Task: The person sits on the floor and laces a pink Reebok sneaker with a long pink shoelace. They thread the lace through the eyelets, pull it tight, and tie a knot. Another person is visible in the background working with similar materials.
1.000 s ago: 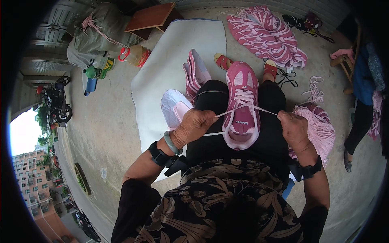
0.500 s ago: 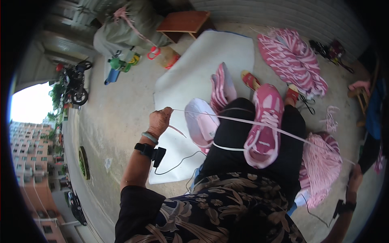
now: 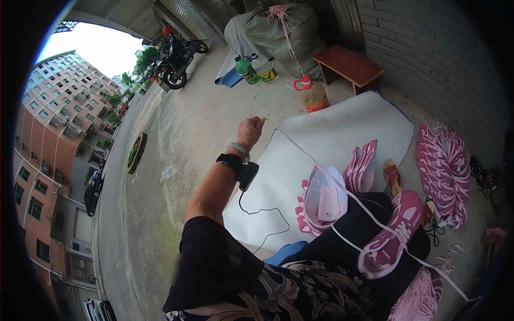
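My left hand (image 3: 251, 132) is raised out to the left, its fingers closed on one end of a long pale-pink shoelace (image 3: 319, 167). The lace runs down across my lap to a pink-and-white sneaker (image 3: 395, 231), which rests on my dark trousers with its toe pointing away. Beyond the shoe, the lace carries on to the lower right and curls near the rim of the picture. My right hand is out of view. Left of my knee lie a pale, open shoe upper (image 3: 326, 200) and a stack of pink-striped shoe pieces (image 3: 360, 168).
A white sheet (image 3: 342, 124) covers the ground ahead. Bundled pink shoe uppers (image 3: 441, 174) lie at the right, above a hank of pink laces (image 3: 416, 300). Further off stand a wooden bench (image 3: 350, 65), a red-capped jug (image 3: 312, 96), a green bottle (image 3: 246, 70) and a motorcycle (image 3: 176, 64).
The view has swung left. My left hand still pinches the lace; my right hand has gone out of view. The lace, taut before, now hangs in a looser curve.
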{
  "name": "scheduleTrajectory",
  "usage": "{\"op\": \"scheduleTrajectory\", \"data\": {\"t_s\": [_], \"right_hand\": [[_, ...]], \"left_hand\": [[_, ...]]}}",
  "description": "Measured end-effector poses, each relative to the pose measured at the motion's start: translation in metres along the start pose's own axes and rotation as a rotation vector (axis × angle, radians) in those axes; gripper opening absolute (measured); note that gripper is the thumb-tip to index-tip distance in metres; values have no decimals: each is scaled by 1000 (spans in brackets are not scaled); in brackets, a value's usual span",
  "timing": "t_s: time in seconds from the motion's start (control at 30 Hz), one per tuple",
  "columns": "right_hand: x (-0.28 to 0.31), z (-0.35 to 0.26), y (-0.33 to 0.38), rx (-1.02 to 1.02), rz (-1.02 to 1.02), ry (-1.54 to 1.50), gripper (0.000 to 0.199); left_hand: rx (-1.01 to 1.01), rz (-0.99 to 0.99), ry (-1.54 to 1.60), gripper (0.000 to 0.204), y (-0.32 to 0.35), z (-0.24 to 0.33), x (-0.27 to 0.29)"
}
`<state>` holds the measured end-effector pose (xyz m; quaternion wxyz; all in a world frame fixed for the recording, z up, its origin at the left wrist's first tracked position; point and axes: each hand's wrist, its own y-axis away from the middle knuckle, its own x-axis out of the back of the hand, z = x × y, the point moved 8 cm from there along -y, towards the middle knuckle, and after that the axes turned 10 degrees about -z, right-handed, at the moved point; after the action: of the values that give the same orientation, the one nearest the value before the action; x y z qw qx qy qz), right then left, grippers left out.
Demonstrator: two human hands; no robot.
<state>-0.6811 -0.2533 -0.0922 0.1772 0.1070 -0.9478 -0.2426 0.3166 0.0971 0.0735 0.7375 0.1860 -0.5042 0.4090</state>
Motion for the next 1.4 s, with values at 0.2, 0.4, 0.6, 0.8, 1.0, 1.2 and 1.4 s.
{"op": "scheduleTrajectory", "data": {"t_s": [0.2, 0.4, 0.6, 0.8, 1.0, 1.2, 1.4], "right_hand": [[-312, -72, 97, -92, -437, -424, 15], [-403, -114, 83, 74, -577, -313, 9], [-408, -124, 42, 182, -432, -524, 6], [-400, -125, 41, 262, -365, -548, 3], [-408, -132, 60, 492, -380, -435, 4], [-407, -169, 24, 617, -366, -622, 5], [-387, -159, 21, 657, -260, -366, 7]], "left_hand": [[380, -1126, 952, 29, 163, 155, -190], [387, -1487, 1066, 24, 251, 258, -246], [314, -1432, 1118, 16, 233, 314, -277], [111, -1278, 1094, 19, 212, 320, -273], [-102, -1086, 1033, 12, 225, 311, -249], [119, -1131, 1218, 8, 233, 302, -256], [207, -1120, 1264, 7, 233, 304, -264]]}}
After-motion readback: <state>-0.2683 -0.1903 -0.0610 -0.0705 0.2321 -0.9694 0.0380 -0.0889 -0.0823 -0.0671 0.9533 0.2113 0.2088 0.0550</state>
